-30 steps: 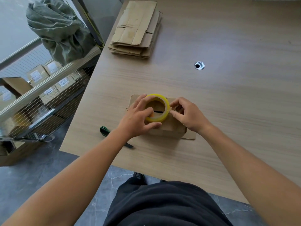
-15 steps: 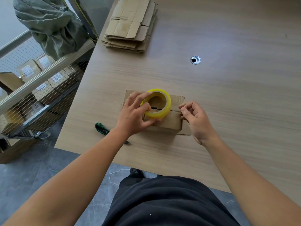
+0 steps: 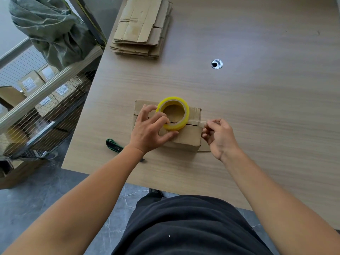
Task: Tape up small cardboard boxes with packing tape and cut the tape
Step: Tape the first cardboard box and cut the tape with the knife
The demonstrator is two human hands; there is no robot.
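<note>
A small cardboard box lies on the wooden table near its front edge, flaps closed with a dark seam across the top. A yellow roll of clear packing tape stands tilted on the box. My left hand grips the roll from the left, thumb on the box top. My right hand is at the box's right edge, pinching the free end of the tape, which stretches from the roll along the seam. A green utility knife lies on the table left of my left wrist, partly hidden by the arm.
A stack of flattened cardboard boxes sits at the table's far left. A round cable grommet is in the tabletop beyond the box. Left of the table stand a wire cart with labelled boxes and a green sack.
My right hand has moved from beside the roll to the box's right edge, drawing a strip of tape out along the seam. My left hand has kept its hold on the roll.
</note>
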